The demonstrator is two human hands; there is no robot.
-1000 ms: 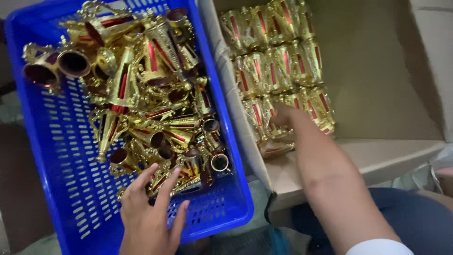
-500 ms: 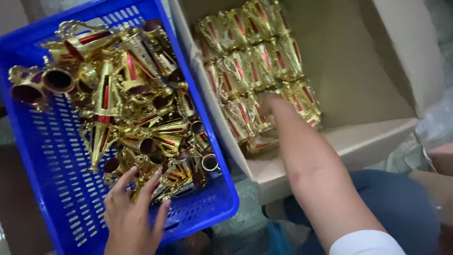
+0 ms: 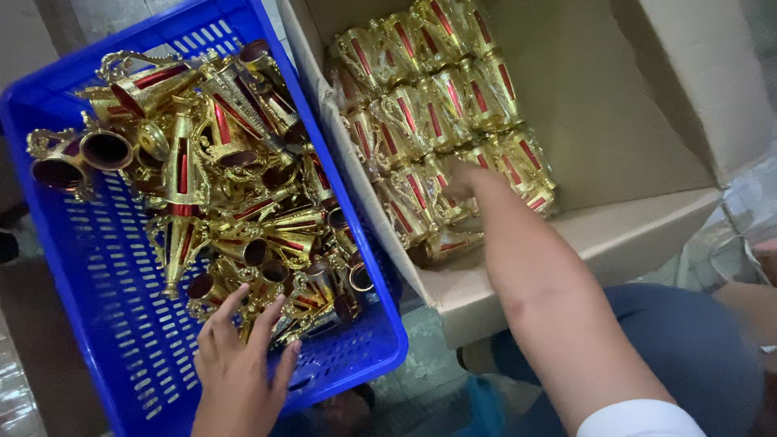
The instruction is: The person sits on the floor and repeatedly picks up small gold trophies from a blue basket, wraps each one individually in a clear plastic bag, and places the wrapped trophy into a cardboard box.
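A blue plastic crate (image 3: 105,324) on the left holds a loose heap of gold trophy cups with red stripes (image 3: 235,194). My left hand (image 3: 239,368) lies flat at the near end of that heap, fingers spread over several cups, gripping none. A cardboard box (image 3: 631,186) on the right holds wrapped gold cups packed in rows (image 3: 437,105). My right hand (image 3: 461,182) reaches into the box among the front row of packed cups; its fingertips are hidden between them, so I cannot see whether it holds one.
One gold cup (image 3: 449,243) lies on its side at the box's near corner. My blue-trousered legs (image 3: 688,348) are below the box. Clear plastic wrapping (image 3: 753,218) sits at the right edge. The box's far half is bare cardboard.
The view has shifted slightly, so crate and box sit a little more to the left. My left hand stays on the heap; my right hand stays among the packed cups.
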